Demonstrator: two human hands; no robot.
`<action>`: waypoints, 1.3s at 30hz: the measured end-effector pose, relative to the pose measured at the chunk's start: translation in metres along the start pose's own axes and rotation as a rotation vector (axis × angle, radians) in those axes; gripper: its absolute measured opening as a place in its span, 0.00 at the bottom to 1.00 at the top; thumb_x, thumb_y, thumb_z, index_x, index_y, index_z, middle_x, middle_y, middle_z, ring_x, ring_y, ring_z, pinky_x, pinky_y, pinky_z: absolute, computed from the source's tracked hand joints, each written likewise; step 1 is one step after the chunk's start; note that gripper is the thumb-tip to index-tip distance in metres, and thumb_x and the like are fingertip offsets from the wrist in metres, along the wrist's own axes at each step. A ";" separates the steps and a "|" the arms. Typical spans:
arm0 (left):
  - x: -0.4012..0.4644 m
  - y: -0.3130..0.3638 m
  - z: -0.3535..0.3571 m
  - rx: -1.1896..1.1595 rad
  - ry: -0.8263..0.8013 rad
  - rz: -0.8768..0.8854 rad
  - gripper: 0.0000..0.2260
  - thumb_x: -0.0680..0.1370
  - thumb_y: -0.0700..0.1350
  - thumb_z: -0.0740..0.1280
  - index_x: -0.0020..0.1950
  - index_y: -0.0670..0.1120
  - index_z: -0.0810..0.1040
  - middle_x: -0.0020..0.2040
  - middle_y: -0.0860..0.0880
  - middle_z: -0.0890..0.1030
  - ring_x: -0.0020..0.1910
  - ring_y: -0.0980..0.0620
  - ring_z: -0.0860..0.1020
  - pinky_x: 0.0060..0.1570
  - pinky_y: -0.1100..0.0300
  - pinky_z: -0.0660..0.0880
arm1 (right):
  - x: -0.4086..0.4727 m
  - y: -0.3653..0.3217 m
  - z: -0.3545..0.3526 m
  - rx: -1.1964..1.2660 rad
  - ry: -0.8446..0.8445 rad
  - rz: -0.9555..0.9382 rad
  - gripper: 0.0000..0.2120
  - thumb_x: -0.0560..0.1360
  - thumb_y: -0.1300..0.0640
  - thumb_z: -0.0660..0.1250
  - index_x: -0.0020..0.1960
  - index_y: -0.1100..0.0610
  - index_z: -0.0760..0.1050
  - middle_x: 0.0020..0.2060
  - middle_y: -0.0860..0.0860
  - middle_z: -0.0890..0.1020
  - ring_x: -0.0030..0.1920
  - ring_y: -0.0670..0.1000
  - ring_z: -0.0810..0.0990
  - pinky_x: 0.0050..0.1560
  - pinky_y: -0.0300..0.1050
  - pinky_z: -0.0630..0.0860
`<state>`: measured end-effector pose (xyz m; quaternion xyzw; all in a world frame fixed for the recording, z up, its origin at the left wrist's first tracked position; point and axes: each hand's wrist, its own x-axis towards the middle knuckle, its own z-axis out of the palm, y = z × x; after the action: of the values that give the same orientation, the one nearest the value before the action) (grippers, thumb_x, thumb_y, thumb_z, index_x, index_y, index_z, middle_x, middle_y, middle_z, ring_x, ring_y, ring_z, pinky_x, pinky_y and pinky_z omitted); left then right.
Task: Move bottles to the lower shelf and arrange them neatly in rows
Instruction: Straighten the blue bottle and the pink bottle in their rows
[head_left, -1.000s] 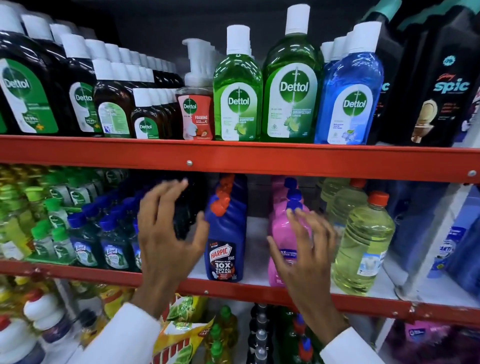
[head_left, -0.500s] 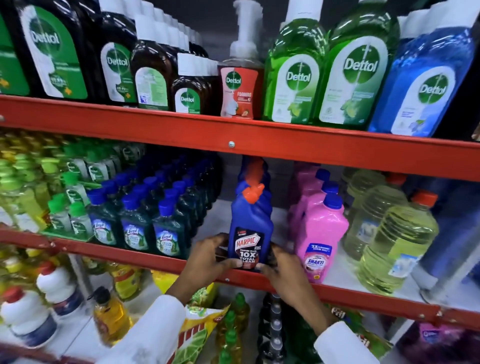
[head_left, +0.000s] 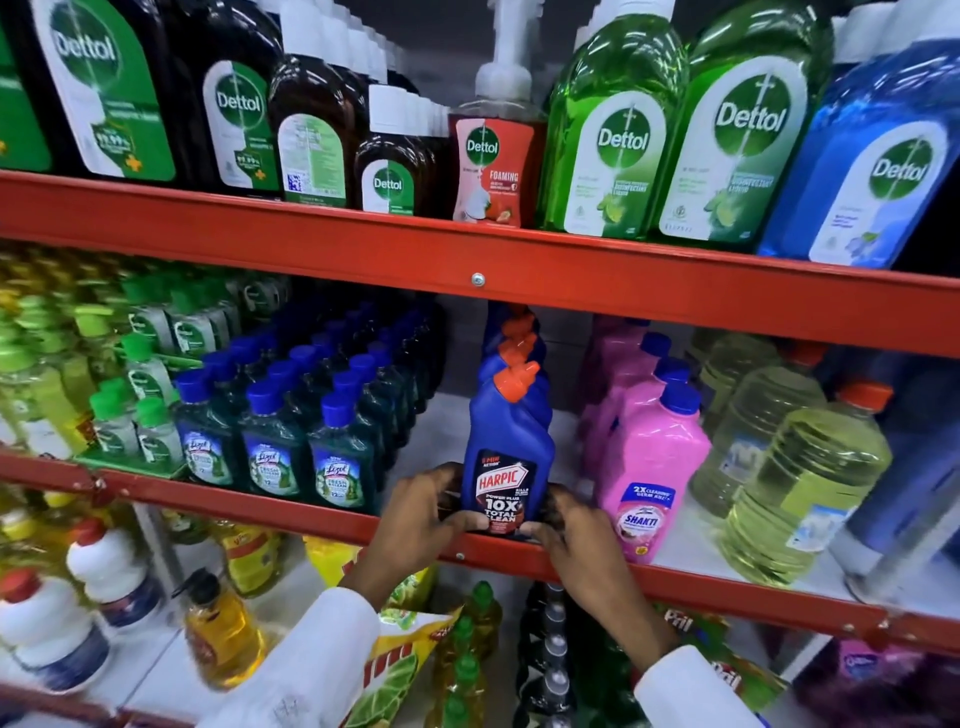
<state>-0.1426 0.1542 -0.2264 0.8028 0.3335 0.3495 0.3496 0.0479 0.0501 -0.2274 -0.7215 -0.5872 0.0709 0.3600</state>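
Observation:
A blue Harpic bottle (head_left: 506, 447) with an orange cap stands at the front edge of the middle red shelf (head_left: 571, 564). More Harpic bottles line up behind it. My left hand (head_left: 421, 512) grips the bottle's base from the left. My right hand (head_left: 576, 535) grips it from the right. Both thumbs press on the label. A row of pink Shakti bottles (head_left: 652, 467) stands just to the right. Rows of dark Lizol bottles (head_left: 337, 457) with blue caps stand to the left.
Large pale yellow bottles (head_left: 800, 483) fill the right of the middle shelf. Dettol bottles (head_left: 618, 135) crowd the upper shelf. Below are white jugs (head_left: 47, 629), a yellow bottle (head_left: 223, 634), green packets (head_left: 384, 670) and dark spray bottles (head_left: 553, 649). White shelf floor shows between the Harpic and Lizol rows.
Both hands came down from open in front of the shelf and closed on the base of the front Harpic bottle. The view has moved closer.

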 end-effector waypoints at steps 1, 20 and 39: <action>-0.001 0.001 0.000 0.002 0.001 -0.009 0.22 0.69 0.44 0.80 0.62 0.47 0.81 0.54 0.52 0.88 0.51 0.58 0.86 0.56 0.54 0.84 | 0.000 0.000 0.000 0.005 -0.003 0.001 0.16 0.75 0.57 0.72 0.61 0.53 0.76 0.51 0.51 0.87 0.52 0.51 0.86 0.53 0.47 0.82; -0.022 0.090 0.106 -0.032 0.164 0.063 0.17 0.73 0.49 0.76 0.59 0.51 0.79 0.51 0.58 0.83 0.48 0.64 0.81 0.47 0.75 0.75 | -0.054 0.088 -0.088 0.192 0.241 0.121 0.19 0.72 0.63 0.74 0.60 0.52 0.76 0.50 0.46 0.86 0.46 0.46 0.86 0.49 0.43 0.83; 0.004 0.084 0.128 -0.059 -0.060 -0.044 0.20 0.70 0.48 0.76 0.61 0.48 0.81 0.55 0.53 0.88 0.53 0.60 0.86 0.62 0.52 0.82 | -0.039 0.096 -0.096 0.126 0.042 0.015 0.19 0.75 0.55 0.72 0.65 0.54 0.76 0.55 0.50 0.87 0.55 0.49 0.85 0.59 0.48 0.81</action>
<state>-0.0145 0.0703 -0.2239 0.7949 0.3299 0.3270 0.3903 0.1632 -0.0319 -0.2278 -0.7029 -0.5687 0.0954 0.4164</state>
